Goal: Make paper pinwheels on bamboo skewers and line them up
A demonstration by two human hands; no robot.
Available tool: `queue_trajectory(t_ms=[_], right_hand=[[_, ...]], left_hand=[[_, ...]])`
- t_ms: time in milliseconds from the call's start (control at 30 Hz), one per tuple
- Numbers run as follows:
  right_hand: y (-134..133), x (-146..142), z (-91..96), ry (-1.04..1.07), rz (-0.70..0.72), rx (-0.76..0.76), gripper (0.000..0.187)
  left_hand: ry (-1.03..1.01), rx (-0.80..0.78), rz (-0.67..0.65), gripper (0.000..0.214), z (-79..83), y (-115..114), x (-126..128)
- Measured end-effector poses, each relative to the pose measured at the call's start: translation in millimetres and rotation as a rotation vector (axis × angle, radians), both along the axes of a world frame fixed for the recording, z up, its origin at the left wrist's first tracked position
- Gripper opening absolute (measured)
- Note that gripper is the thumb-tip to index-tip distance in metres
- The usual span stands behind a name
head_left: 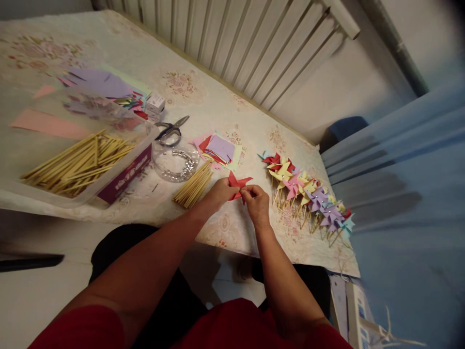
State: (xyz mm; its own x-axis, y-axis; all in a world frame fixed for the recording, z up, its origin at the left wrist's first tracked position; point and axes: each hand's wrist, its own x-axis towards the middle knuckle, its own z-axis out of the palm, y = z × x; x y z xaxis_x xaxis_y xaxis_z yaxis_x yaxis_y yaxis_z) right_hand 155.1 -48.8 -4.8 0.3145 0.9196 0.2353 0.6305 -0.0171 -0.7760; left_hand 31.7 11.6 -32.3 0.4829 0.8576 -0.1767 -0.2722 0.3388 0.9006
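A red paper pinwheel (238, 182) with pointed, folded blades is held between both hands above the table's near edge. My left hand (221, 193) grips it from the left side, fingers closed on the paper. With thumb and forefinger pinched at its centre, my right hand (257, 202) also holds the pinwheel; whether a pin sits in that pinch is too small to tell. Just left of my left hand lies a bundle of thin wooden sticks (193, 185). Beyond the hands is a stack of coloured paper squares (220, 149), a purple one on top.
Finished pinwheels on sticks (308, 191) lie in a row at right. To the left are a clear round dish (174, 165) of silvery pins, scissors (171, 132), a plastic box (83, 191) of sticks, small white boxes (155, 105) and coloured paper sheets (98, 82). A radiator (232, 43) stands behind.
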Motion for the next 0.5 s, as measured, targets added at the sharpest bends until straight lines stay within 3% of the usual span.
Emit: queue_trajectory(t_ms=[300,367,500], right_hand=[[-1.3,0.7,15.7,-0.436,0.112,0.007,0.016],[-0.4,-0.5,13.7,-0.384,0.091,0.002,0.016],[3.5,-3.4,1.6,-0.045,-0.038,-0.11,0.014]], left_hand=[[0.39,0.255,0.079,0.013,5.1,-1.1,-1.2],[0.46,0.291,0.082,0.011,7.3,-1.6,-1.7],[0.534,0.341,0.09,0.004,9.6,-2.7,-2.5]])
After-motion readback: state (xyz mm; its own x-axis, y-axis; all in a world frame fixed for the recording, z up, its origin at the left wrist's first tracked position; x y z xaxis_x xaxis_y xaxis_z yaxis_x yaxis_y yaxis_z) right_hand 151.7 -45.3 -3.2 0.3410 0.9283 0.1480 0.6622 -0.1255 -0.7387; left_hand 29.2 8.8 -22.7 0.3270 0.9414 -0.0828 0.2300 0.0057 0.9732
